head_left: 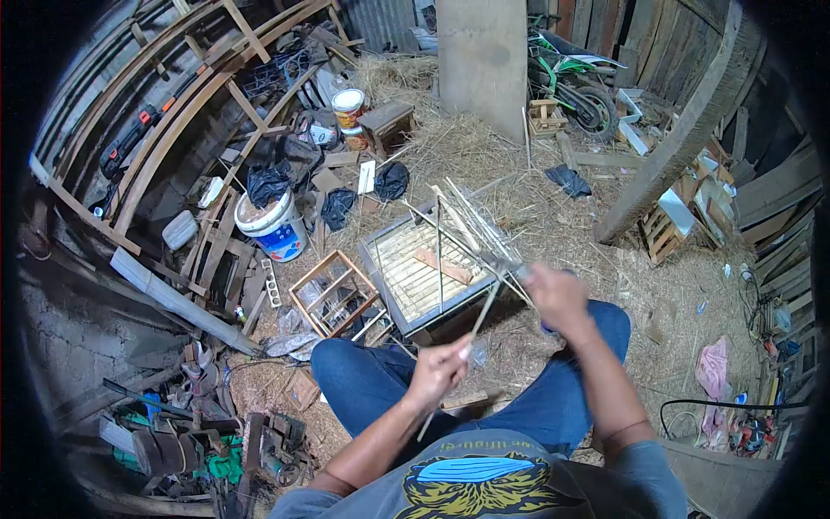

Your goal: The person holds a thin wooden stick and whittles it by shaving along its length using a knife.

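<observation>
My left hand [439,372] is closed around a thin wooden stick [485,313], which slants up to the right from my fist, its lower end sticking out below. My right hand [558,298] grips a tool with a grey metal part [500,265], blurred, so its exact kind cannot be told. That metal part is at the upper end of the stick. Just beyond my hands stands a dark-framed low table [406,324] with a slatted top. On it lie a flat piece of wood [443,265] and several thin strips [458,212].
Left of the table are a small wooden frame [304,296] and a white-and-blue bucket [275,229] with a black plastic bag. A slanted post [670,160] rises at right. Straw and shavings cover the floor. Farther off are paint buckets [348,105] and a green motorbike [575,86].
</observation>
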The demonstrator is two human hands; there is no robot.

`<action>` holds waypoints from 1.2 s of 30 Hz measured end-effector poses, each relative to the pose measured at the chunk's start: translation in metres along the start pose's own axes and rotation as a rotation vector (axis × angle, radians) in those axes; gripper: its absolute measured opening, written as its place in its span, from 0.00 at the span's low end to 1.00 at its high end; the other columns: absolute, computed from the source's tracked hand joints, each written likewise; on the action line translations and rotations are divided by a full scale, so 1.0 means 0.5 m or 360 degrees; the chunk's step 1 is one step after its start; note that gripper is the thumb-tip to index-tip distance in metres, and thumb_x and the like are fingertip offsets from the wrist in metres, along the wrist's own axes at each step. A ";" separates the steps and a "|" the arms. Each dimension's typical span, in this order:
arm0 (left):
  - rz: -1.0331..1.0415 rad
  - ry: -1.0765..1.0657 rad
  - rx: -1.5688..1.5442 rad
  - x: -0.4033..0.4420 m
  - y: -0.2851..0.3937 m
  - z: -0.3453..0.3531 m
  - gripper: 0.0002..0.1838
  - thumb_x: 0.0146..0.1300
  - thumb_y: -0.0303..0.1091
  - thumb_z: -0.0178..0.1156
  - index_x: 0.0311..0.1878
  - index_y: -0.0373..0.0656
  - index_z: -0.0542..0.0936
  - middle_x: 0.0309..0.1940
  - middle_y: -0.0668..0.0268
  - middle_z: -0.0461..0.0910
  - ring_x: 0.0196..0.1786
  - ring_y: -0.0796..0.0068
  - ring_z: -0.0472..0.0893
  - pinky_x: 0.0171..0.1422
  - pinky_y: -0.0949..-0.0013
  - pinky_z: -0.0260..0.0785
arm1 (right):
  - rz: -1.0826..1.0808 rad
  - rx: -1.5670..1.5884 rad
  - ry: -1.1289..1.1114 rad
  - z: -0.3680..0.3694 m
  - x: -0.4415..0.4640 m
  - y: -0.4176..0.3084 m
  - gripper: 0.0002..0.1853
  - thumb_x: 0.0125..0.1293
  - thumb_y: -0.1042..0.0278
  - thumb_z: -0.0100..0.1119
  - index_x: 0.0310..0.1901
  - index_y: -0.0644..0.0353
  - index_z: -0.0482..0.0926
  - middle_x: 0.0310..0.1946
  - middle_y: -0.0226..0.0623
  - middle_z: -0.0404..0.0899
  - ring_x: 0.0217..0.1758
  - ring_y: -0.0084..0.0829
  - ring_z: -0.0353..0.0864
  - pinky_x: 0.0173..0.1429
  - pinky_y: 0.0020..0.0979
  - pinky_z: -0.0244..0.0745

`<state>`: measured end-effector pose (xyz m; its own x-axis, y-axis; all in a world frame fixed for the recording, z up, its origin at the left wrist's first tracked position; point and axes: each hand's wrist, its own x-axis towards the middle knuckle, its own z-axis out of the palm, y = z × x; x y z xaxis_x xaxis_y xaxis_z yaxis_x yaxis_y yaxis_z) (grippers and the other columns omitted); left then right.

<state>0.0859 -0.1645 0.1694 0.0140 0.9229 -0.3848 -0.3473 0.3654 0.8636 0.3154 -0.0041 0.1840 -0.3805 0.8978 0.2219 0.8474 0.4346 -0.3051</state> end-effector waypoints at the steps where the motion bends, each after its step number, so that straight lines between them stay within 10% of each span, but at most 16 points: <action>1: -0.0080 -0.0053 0.0075 -0.018 -0.020 -0.008 0.19 0.77 0.36 0.60 0.67 0.42 0.81 0.19 0.75 0.71 0.17 0.87 0.62 0.20 0.78 0.50 | 0.0192 -0.0014 -0.0063 -0.021 0.016 0.034 0.15 0.78 0.48 0.48 0.40 0.49 0.76 0.22 0.37 0.81 0.21 0.45 0.81 0.24 0.50 0.71; 10: 0.0019 0.0107 -0.0070 0.023 -0.007 -0.010 0.20 0.81 0.38 0.54 0.71 0.44 0.76 0.19 0.74 0.70 0.15 0.86 0.63 0.18 0.78 0.54 | -0.0121 0.0613 -0.0130 -0.008 -0.071 -0.108 0.18 0.79 0.44 0.48 0.40 0.49 0.76 0.22 0.38 0.80 0.24 0.47 0.83 0.27 0.48 0.70; 19: 0.0110 0.0024 0.0046 0.012 0.005 0.005 0.18 0.80 0.41 0.55 0.32 0.43 0.79 0.15 0.75 0.69 0.14 0.86 0.63 0.17 0.77 0.52 | -0.0557 0.0495 -0.0234 0.003 -0.071 -0.120 0.14 0.74 0.48 0.55 0.41 0.50 0.75 0.27 0.39 0.84 0.29 0.47 0.85 0.29 0.49 0.74; 28: 0.0051 0.0198 0.0080 0.040 0.023 0.002 0.19 0.79 0.40 0.57 0.65 0.42 0.82 0.18 0.77 0.69 0.16 0.87 0.63 0.20 0.78 0.52 | -0.0461 0.0264 -0.0256 0.023 -0.025 -0.099 0.16 0.75 0.46 0.51 0.41 0.50 0.77 0.29 0.38 0.86 0.32 0.45 0.87 0.30 0.47 0.77; 32: 0.0131 0.0087 0.0243 0.005 -0.007 -0.020 0.21 0.79 0.39 0.58 0.70 0.43 0.78 0.19 0.78 0.69 0.17 0.89 0.63 0.21 0.78 0.52 | 0.0290 -0.0079 -0.0185 0.050 0.037 0.058 0.20 0.79 0.42 0.43 0.47 0.46 0.80 0.29 0.45 0.86 0.33 0.50 0.87 0.33 0.53 0.76; 36: 0.0042 0.0119 0.0219 0.000 -0.040 -0.040 0.20 0.80 0.40 0.56 0.69 0.44 0.79 0.19 0.77 0.71 0.15 0.88 0.62 0.19 0.78 0.51 | 0.0281 0.0219 -0.0075 -0.003 0.014 0.070 0.19 0.79 0.43 0.44 0.45 0.47 0.77 0.24 0.42 0.83 0.28 0.52 0.84 0.32 0.54 0.73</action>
<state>0.0741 -0.1741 0.1457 -0.0653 0.9227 -0.3800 -0.2148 0.3589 0.9083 0.3431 0.0172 0.1764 -0.2501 0.9618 0.1114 0.8451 0.2731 -0.4596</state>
